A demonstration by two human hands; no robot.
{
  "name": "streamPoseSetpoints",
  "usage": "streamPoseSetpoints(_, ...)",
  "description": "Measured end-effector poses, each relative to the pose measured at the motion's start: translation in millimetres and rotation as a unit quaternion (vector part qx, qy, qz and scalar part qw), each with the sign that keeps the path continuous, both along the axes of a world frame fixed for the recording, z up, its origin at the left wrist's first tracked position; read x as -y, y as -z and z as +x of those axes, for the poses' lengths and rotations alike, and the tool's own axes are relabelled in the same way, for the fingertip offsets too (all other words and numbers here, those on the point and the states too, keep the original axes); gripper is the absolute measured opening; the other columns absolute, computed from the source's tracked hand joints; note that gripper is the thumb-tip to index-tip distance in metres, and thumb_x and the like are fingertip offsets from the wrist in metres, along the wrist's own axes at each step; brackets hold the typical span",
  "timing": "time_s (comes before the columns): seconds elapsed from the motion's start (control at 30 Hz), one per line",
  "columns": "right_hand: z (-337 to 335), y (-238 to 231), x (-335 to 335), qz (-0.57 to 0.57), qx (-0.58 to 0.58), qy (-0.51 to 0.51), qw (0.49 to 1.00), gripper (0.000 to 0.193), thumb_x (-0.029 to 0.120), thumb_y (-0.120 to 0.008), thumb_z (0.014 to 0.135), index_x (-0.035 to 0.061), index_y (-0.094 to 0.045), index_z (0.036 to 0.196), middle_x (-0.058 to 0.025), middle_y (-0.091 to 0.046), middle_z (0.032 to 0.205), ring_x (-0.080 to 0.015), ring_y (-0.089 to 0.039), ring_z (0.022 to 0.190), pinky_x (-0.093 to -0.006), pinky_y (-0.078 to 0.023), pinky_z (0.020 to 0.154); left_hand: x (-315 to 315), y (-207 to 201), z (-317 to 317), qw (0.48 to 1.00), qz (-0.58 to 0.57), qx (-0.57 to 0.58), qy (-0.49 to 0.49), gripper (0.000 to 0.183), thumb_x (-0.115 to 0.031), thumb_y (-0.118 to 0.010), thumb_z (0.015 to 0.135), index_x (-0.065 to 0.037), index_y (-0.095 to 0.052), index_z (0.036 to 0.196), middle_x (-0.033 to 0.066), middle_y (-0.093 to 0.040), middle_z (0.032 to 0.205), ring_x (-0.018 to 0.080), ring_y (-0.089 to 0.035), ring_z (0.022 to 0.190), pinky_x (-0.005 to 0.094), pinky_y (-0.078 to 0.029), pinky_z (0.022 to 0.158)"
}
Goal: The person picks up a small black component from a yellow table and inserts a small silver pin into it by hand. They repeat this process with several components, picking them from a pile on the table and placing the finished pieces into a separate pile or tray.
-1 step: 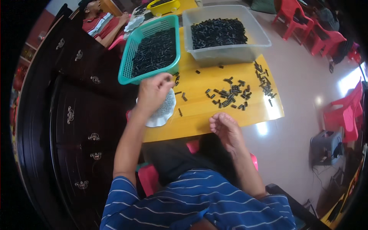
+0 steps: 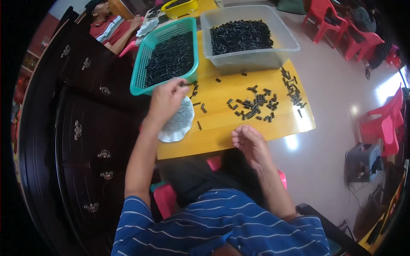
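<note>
My left hand [image 2: 165, 100] hovers over the far side of a white scalloped dish [image 2: 173, 135] of small grey metallic bits. Its thumb and forefinger pinch a small black piece [image 2: 184, 84], just by the front rim of a green basket [image 2: 133, 84] heaped with similar black pieces. At the table's near edge, my right hand [image 2: 253, 143] is closed with its fingers curled in; whatever they may hold is hidden. Beyond it lies a loose pile of short black tubular pieces [image 2: 257, 104]. A few more pieces [image 2: 203, 108] are scattered between dish and pile.
A translucent tub [image 2: 252, 59] of black pieces stands at the back of the yellow table [image 2: 213, 136]. More pieces [image 2: 294, 91] line the right edge. Dark drawers [image 2: 92, 128] flank the left; red chairs [image 2: 382, 123] stand right. Another person [image 2: 113, 27] sits at the far left.
My left hand has shifted slightly away from me and to the left, and the black piece at its fingertips shows more clearly. My right hand stays in place.
</note>
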State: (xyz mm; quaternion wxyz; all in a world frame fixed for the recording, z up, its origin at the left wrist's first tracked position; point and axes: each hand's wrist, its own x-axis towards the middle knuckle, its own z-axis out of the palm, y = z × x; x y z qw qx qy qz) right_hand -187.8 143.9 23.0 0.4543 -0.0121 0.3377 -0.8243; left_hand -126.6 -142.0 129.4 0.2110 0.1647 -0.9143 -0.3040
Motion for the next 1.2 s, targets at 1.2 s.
streamPoseSetpoints(1.2, 0, 6, 3, -0.044, 0.045, -0.024, 0.998, 0.021, 0.026, -0.061, 0.101, 0.006, -0.066, 0.105, -0.0062, -0.072, 0.097, -0.012, -0.067, 0.081, -0.0271, -0.054, 0.079, -112, 80, -58, 0.978, -0.146, 0.021, 0.149, 0.017, -0.015, -0.073, 0.08, -0.01, -0.074, 0.097, 0.0087, -0.068, 0.092, 0.0297, -0.067, 0.09, 0.0438, -0.055, 0.077)
